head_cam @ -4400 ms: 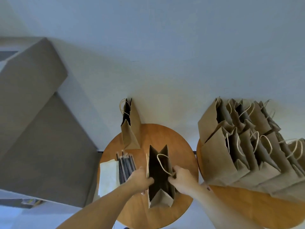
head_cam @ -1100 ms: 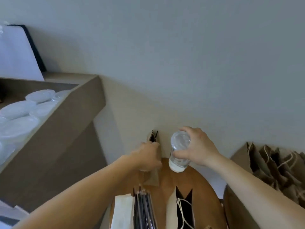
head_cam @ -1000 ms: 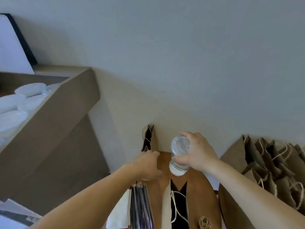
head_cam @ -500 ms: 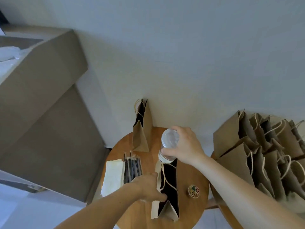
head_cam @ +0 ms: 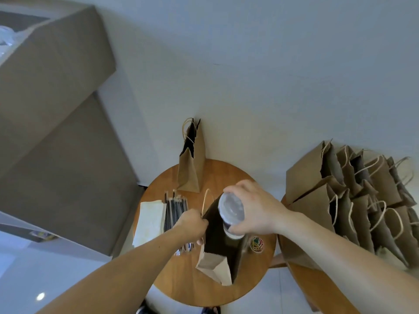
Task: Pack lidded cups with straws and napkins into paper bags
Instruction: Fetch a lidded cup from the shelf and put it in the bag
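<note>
Half a second ago the cup [head_cam: 231, 210] was over the far end of the open bag [head_cam: 215, 264], with its bottom only at the rim. Now it has come nearer, it stands over the middle of the opening, and its lower part is already below the rim, inside the dark mouth. The right hand [head_cam: 256, 209] holds it from the right side, fingers and thumb curled around the wall just under the clear lid. The cup is almost upright, a little tilted.

The left hand [head_cam: 192, 224] grips the left edge of the same bag near its handle, as it did before, and pulls the mouth open. The bag stands on the near half of the round table [head_cam: 186, 284].

I judge that the step of putting the cup in is about half done. The cup must still go down to the bottom, and the right hand must let it go.

The napkins [head_cam: 150, 220] and the straws [head_cam: 175, 207] lie on the left of the table, just beside the left hand, so this bag still needs them. A second bag [head_cam: 191, 168] stands at the far edge. A small coloured bundle [head_cam: 257, 244] lies just right of the open bag. Many more bags [head_cam: 317, 200] stand on another table to the right.
</note>
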The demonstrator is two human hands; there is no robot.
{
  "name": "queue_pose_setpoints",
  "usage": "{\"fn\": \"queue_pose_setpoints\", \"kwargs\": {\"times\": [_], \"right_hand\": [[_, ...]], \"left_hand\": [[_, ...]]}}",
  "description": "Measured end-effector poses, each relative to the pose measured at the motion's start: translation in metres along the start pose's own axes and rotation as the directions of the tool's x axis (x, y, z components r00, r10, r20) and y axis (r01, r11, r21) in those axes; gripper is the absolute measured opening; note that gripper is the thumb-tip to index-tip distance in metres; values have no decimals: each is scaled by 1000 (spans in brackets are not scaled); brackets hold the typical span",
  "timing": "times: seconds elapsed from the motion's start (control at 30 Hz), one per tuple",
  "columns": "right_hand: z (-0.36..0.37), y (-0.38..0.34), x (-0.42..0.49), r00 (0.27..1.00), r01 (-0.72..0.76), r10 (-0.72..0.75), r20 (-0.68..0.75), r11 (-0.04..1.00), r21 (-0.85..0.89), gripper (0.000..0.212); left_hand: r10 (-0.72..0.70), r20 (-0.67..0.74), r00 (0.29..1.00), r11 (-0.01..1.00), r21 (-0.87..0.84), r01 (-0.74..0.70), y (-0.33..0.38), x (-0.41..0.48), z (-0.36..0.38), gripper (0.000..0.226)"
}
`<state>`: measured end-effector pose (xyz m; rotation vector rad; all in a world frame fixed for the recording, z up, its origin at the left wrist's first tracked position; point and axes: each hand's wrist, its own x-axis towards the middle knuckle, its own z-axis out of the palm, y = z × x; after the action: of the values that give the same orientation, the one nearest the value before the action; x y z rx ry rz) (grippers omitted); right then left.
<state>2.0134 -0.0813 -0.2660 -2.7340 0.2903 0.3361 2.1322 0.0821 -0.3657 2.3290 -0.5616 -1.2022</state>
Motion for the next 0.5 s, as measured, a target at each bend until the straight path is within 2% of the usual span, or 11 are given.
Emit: {"fn": "queue_pose_setpoints", "kwargs": {"times": [0.13,0.27,0.37,0.5], "right_hand": [[36,-3,-2,983,74,-48,177,987,-145,96],[75,-6,11,971,4,57,232,967,-255,95],[87,-6,31,954,-138,179,242,975,-175,99],[90,5,47,906,-322,286,312,944,70,107]], "left_hand": [[9,-67,998,999,-30,-11,0,-1,1,21],[20,-117,993,999,-28,-23,-2,1,4,19],[37,-98,994,999,25,-35,-5,2,7,20],[35,-136,990,997,75,-25,-9,7,3,23]]}}
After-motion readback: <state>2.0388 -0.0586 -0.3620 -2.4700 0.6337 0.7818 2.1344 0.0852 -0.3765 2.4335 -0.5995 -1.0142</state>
